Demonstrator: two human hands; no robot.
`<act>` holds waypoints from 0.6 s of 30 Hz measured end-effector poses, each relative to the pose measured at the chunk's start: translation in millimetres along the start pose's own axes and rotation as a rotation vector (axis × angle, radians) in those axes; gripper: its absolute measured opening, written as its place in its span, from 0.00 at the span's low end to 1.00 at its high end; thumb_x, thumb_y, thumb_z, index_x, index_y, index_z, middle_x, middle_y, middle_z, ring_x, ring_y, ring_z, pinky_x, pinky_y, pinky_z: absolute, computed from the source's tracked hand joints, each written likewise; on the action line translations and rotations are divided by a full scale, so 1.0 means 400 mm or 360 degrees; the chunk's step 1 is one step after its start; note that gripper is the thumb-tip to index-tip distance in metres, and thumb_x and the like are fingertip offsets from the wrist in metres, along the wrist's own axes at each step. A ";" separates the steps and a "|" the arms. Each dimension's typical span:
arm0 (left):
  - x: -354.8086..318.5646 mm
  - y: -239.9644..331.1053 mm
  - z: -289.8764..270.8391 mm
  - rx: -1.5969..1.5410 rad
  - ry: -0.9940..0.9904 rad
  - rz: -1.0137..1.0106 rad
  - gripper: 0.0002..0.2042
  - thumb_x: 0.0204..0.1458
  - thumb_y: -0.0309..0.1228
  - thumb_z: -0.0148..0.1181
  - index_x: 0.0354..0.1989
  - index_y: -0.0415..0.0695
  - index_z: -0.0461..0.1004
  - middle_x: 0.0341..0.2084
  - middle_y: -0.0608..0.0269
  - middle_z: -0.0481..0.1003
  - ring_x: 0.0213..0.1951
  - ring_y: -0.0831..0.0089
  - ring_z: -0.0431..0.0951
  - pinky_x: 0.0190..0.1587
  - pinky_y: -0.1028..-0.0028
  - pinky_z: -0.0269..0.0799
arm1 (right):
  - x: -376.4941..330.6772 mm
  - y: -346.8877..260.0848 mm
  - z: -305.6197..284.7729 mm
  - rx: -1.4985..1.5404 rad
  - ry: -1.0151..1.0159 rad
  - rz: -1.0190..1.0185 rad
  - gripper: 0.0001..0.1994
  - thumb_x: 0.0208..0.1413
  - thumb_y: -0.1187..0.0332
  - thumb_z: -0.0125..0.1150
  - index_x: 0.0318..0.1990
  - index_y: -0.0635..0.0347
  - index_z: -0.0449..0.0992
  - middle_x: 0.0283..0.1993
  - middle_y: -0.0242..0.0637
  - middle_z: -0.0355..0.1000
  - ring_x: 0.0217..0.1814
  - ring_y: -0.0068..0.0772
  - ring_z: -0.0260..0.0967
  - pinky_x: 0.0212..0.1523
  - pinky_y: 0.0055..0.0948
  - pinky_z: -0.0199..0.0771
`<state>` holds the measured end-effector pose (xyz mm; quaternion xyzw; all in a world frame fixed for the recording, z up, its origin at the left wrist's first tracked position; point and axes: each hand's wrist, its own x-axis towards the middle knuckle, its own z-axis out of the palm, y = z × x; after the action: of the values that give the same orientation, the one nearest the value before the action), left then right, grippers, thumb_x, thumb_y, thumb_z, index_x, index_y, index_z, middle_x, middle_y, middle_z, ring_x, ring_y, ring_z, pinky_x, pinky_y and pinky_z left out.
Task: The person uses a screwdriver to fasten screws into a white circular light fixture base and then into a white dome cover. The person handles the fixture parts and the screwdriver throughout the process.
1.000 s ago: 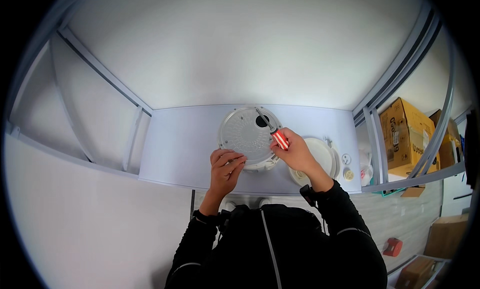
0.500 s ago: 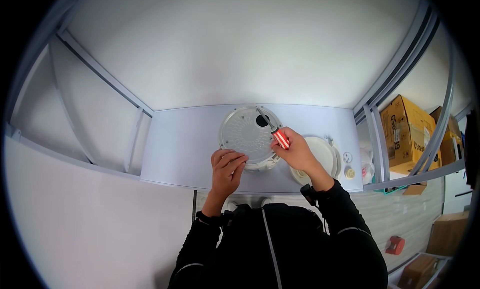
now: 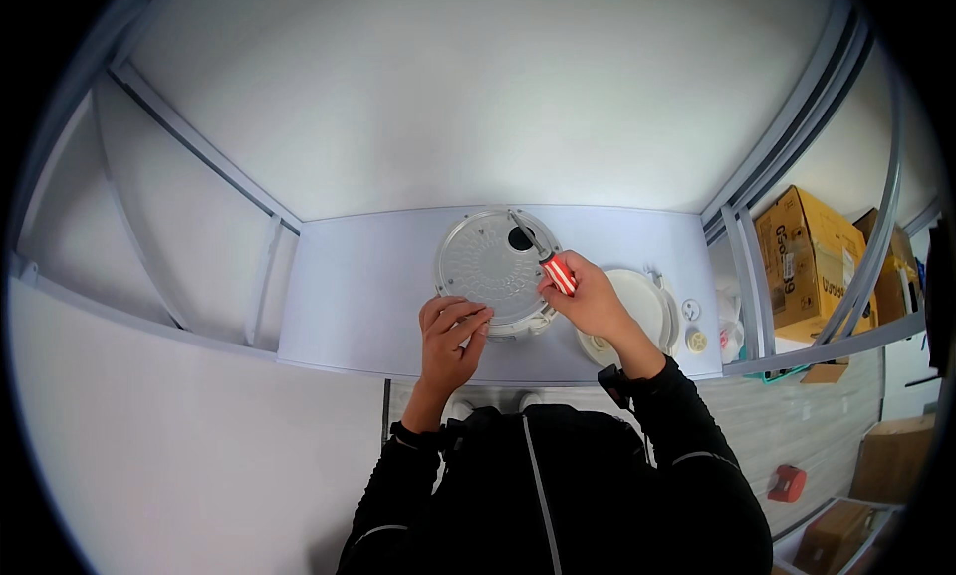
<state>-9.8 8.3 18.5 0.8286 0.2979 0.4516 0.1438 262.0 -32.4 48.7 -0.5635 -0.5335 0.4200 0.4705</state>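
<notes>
A round pale-grey appliance base (image 3: 485, 268) lies on the table, with a perforated pattern and a dark round hole near its far right side. My right hand (image 3: 588, 301) is closed around the red-and-white striped handle of a screwdriver (image 3: 560, 274). The screwdriver slants over the dark hole, its tip at the far rim; whether the tip sits in a screw is too small to tell. On the near left rim of the base rests my left hand (image 3: 453, 331), fingers stretched out and holding nothing.
Right of the base are a white round cover (image 3: 639, 306), a small cream round part (image 3: 696, 341) and a small white disc (image 3: 690, 309). Plastic bags (image 3: 731, 326) lie by the grey frame post (image 3: 747, 286). Cardboard boxes (image 3: 812, 261) stand beyond the frame.
Both hands, the screwdriver and the base hold nearly the same places; the whole view has shifted very slightly.
</notes>
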 end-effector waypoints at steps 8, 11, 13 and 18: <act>-0.013 -0.013 0.016 -0.0060 0.0070 -0.0023 0.08 0.54 0.26 0.72 0.43 0.48 0.88 0.44 0.69 0.84 0.54 0.59 0.78 0.64 0.55 0.66 | -0.005 -0.013 0.001 -0.0080 0.0000 0.0036 0.13 0.63 0.78 0.67 0.54 0.61 0.76 0.44 0.30 0.81 0.46 0.20 0.77 0.49 0.25 0.78; -0.010 -0.014 0.015 -0.0058 0.0065 -0.0031 0.07 0.54 0.26 0.73 0.41 0.50 0.88 0.44 0.70 0.85 0.54 0.60 0.79 0.65 0.54 0.66 | -0.009 -0.017 0.007 -0.0130 0.0048 0.0067 0.13 0.63 0.79 0.68 0.54 0.61 0.77 0.45 0.30 0.81 0.46 0.21 0.77 0.49 0.26 0.78; -0.009 -0.022 0.013 -0.0050 0.0058 -0.0005 0.08 0.53 0.27 0.74 0.41 0.50 0.88 0.44 0.71 0.85 0.54 0.61 0.79 0.64 0.54 0.66 | -0.018 0.009 0.023 -0.0198 0.0197 -0.0121 0.17 0.62 0.79 0.69 0.57 0.60 0.76 0.46 0.30 0.80 0.46 0.21 0.77 0.48 0.26 0.78; -0.012 -0.038 0.005 -0.0035 0.0030 0.0062 0.08 0.52 0.25 0.75 0.41 0.50 0.89 0.45 0.71 0.85 0.53 0.61 0.78 0.63 0.57 0.68 | -0.072 -0.021 0.035 -0.0184 0.0376 -0.0397 0.29 0.56 0.84 0.68 0.66 0.60 0.70 0.55 0.38 0.71 0.47 0.28 0.76 0.48 0.28 0.79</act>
<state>-15.9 17.4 6.6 0.8284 0.2780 0.4654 0.1412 244.3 -59.9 53.1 -0.5643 -0.5636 0.2580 0.5453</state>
